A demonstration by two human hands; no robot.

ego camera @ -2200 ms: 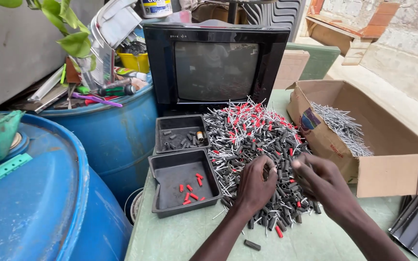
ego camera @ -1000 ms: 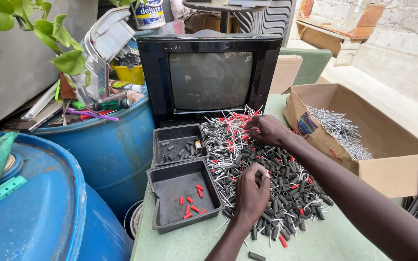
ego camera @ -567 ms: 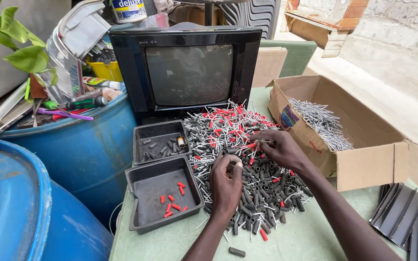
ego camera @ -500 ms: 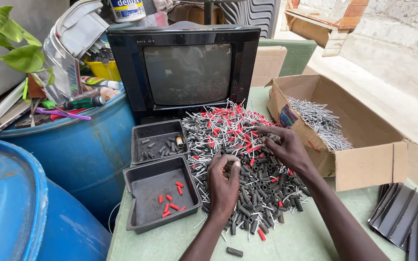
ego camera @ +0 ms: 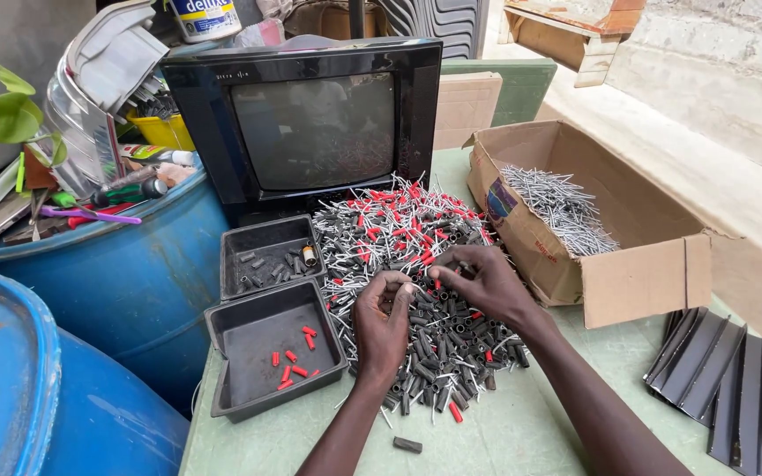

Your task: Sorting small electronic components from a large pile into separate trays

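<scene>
Both hands meet over the heap of small grey and red sleeves [ego camera: 416, 264] on the green desk [ego camera: 522, 432]. The left hand [ego camera: 383, 319] has its fingers curled together, the right hand [ego camera: 480, 284] pinches likewise; what they grip is too small to tell. The sleeves lie every way.

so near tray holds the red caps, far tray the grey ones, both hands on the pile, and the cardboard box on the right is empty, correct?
Not quite: the cardboard box is not empty; the head view shows a heap of silver metal pins in it. The rest holds: red caps in the near tray, grey ones in the far tray, left hand and right hand on the pile.
</scene>
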